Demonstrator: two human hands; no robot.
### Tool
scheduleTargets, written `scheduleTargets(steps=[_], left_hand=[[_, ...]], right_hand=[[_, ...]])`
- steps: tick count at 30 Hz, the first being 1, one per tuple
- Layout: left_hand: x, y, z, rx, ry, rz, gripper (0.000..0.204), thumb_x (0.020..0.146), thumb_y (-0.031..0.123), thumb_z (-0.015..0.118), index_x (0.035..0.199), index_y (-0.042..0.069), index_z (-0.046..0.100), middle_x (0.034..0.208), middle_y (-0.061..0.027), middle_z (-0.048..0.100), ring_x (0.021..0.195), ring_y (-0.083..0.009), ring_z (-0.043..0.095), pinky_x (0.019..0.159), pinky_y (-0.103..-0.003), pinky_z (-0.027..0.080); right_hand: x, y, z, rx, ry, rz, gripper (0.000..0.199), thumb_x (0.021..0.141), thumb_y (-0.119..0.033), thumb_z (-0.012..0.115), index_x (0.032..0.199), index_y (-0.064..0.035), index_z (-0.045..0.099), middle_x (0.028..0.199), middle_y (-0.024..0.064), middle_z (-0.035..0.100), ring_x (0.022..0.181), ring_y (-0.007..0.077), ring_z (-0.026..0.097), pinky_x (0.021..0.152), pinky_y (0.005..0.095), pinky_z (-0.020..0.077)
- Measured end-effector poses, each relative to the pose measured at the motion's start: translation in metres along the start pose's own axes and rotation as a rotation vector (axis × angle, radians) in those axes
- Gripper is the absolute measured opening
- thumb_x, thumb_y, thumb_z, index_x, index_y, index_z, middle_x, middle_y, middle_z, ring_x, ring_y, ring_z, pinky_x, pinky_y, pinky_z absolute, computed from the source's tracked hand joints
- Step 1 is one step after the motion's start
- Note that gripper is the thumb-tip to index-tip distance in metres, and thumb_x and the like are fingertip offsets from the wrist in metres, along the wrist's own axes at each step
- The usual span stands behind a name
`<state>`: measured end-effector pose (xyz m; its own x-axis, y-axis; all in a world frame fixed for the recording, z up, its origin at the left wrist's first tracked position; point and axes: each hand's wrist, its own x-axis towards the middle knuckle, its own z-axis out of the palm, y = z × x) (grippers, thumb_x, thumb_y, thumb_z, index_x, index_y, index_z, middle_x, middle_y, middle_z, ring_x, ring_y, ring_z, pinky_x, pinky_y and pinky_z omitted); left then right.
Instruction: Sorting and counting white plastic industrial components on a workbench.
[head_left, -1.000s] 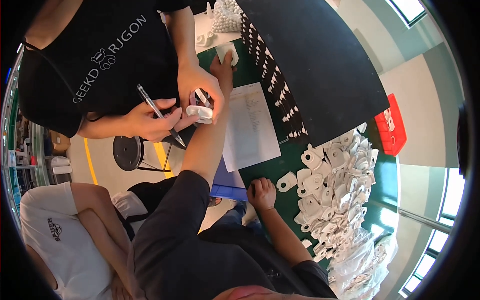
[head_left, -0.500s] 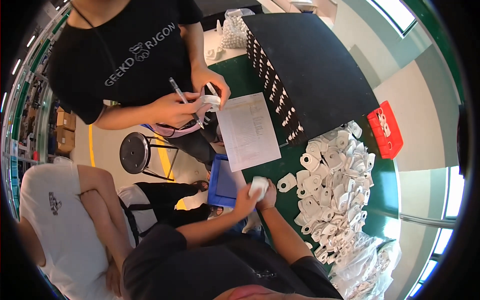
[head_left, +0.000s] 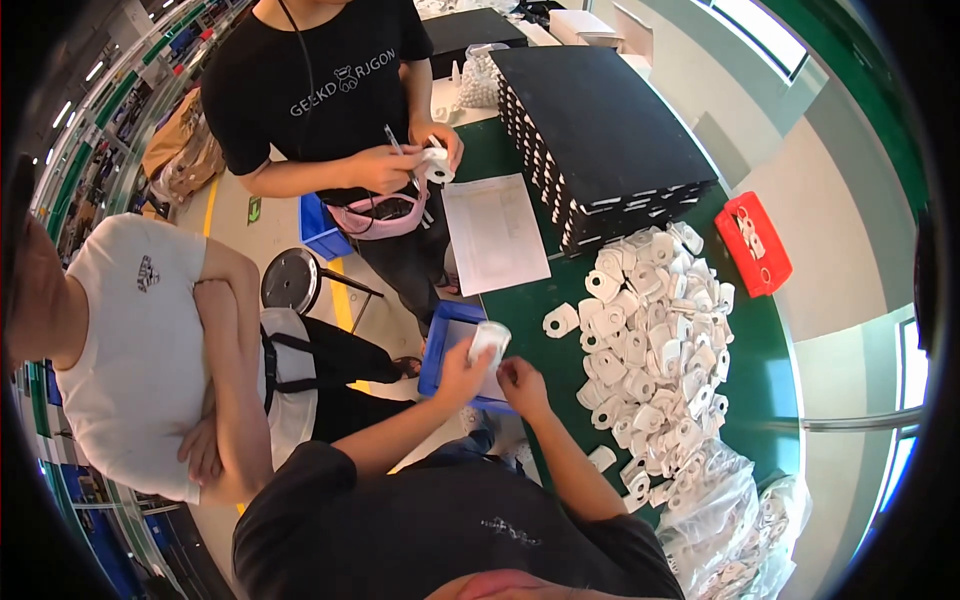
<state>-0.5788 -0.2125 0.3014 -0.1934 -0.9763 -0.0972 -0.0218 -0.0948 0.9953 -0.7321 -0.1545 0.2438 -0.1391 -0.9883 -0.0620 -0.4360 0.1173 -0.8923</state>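
My left hand (head_left: 462, 376) grips a white plastic part (head_left: 490, 341), rounded at the end, above a blue bin (head_left: 433, 350) by the table's left edge. Close by on the right is my right hand (head_left: 526, 388), its fingers curled together and apart from that part. Whether anything small sits between those fingertips is hidden. To the right of my hands a heap of similar white parts (head_left: 655, 345), many with a round hole, covers much of the green table (head_left: 545, 375). One single part (head_left: 561, 320) lies at the heap's left edge.
Across the table a person in black (head_left: 330, 110) holds a pen and a white part. Another person in white (head_left: 160, 330) stands at left, arms folded. A paper sheet (head_left: 497, 235), stacked black trays (head_left: 605, 125), a red bin (head_left: 750, 245) and plastic bags (head_left: 715, 510) occupy the table.
My hands were together around the white part; now they are apart, with the part in my left hand, which has moved left over the blue bin. The view has shifted.
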Motion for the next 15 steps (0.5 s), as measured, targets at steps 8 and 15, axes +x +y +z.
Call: scheduleTargets(steps=[8,15], left_hand=[[0.142,0.109,-0.009,0.459,0.146,0.576,0.035,0.094,0.023,0.067,0.118,-0.001,0.069,0.158,-0.0295,0.033,0.095,-0.0299,0.069,0.084,-0.035,0.054],[0.206,0.157,0.009,0.267,0.151,0.328,0.053,0.095,0.021,0.069,0.139,-0.002,0.052,0.146,-0.0227,0.048,0.113,-0.0240,0.061,0.086,-0.028,0.051]], right_hand=[[-0.130,0.021,-0.012,0.162,-0.046,0.224,0.019,0.094,-0.017,0.069,0.102,-0.0006,0.070,0.079,0.0083,0.071,0.072,0.0128,0.067,0.066,0.0294,0.0519],[-0.120,0.037,-0.018,0.192,0.065,0.340,0.019,0.096,-0.019,0.065,0.097,-0.0010,0.069,0.073,0.0083,0.070,0.060,0.0119,0.063,0.056,0.0284,0.0494]])
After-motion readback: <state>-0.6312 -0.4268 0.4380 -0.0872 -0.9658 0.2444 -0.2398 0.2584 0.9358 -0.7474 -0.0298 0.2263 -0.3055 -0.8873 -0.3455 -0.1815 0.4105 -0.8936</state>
